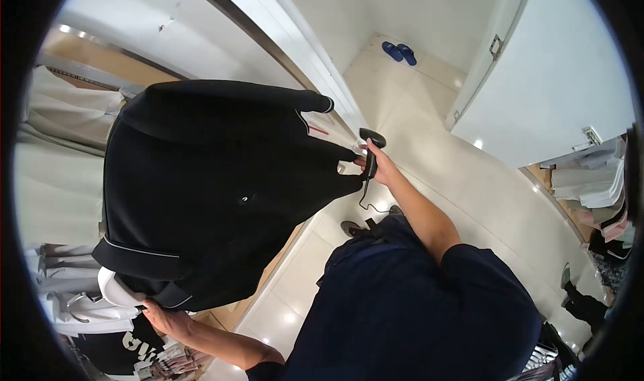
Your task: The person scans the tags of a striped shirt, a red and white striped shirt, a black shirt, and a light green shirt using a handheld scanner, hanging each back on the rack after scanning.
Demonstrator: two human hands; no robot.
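Observation:
A black collared shirt (201, 173) with thin white piping and a small white logo is stretched between my two hands. At its collar end sits a white hanger (119, 288), and my left hand (164, 320) is closed on it beside the collar. My right hand (380, 164) is wrapped round a black handheld barcode scanner (372, 138), whose cord hangs down by my feet. The fingers of that hand also meet the far edge of the shirt. A white tag with a red mark (318, 130) shows near the sleeve cuff.
White and grey clothes (60, 180) hang along the left wall. More clothes (594, 186) hang at the right beyond a white door (557, 72) that stands ajar. Blue slippers (400, 52) lie on the tiled floor. Another person's leg (583, 307) shows at lower right.

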